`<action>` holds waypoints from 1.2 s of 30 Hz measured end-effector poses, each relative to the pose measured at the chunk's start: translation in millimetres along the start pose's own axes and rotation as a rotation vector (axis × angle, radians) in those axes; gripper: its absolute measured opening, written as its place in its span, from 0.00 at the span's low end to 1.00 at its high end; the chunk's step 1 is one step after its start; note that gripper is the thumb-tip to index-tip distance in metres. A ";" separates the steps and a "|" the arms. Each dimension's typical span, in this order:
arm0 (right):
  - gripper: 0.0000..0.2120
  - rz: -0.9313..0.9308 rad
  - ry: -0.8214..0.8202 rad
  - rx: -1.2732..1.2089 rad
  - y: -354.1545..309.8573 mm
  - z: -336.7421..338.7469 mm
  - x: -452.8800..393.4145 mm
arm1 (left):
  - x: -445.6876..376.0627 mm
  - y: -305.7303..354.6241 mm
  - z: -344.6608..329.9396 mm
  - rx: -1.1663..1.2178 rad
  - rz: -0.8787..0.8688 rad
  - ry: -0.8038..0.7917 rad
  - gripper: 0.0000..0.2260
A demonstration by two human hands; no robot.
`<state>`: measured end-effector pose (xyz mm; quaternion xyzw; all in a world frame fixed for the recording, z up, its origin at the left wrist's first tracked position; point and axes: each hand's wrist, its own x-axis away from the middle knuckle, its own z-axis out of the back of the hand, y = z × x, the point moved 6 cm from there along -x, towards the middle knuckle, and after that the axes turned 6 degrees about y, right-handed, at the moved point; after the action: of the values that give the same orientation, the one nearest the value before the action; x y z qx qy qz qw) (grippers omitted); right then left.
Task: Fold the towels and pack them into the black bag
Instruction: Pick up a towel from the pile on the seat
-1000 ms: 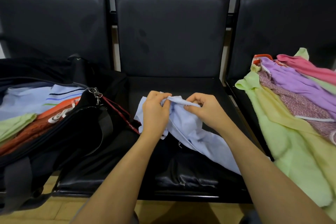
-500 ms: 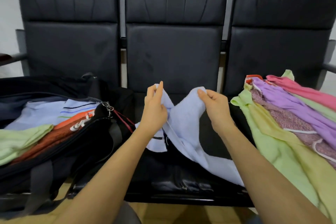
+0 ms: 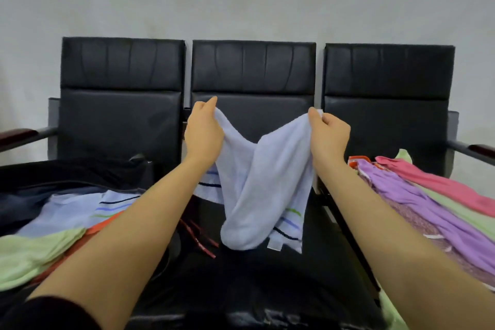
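A pale blue towel [image 3: 257,185] with striped ends hangs twisted in the air over the middle seat. My left hand [image 3: 203,134] pinches its top left corner and my right hand [image 3: 328,134] pinches its top right corner, both raised in front of the middle backrest. The towel sags between them and its lower end reaches down near the seat. The black bag [image 3: 53,182] lies open on the left seat with folded towels [image 3: 67,220] in it: pale blue, green and orange ones.
A pile of unfolded towels [image 3: 428,203], purple, pink, green and patterned, covers the right seat. Three black padded chairs [image 3: 253,67] stand in a row against a grey wall, with armrests at both ends. A red strap [image 3: 198,238] trails from the bag.
Both hands rose from the seat and spread apart, lifting the pale blue towel into the air by its top corners. The camera tilted up.
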<state>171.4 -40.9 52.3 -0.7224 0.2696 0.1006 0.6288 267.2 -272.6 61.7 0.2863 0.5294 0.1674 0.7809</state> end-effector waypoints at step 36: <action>0.07 0.038 -0.180 0.083 -3.4 -36.6 12.0 | 43.9 22.2 -66.1 0.114 0.020 -0.651 0.09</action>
<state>176.0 -79.1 56.3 -0.6783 0.2295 0.1660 0.6780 223.9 -212.6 25.3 0.3731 0.2580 0.0448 0.8901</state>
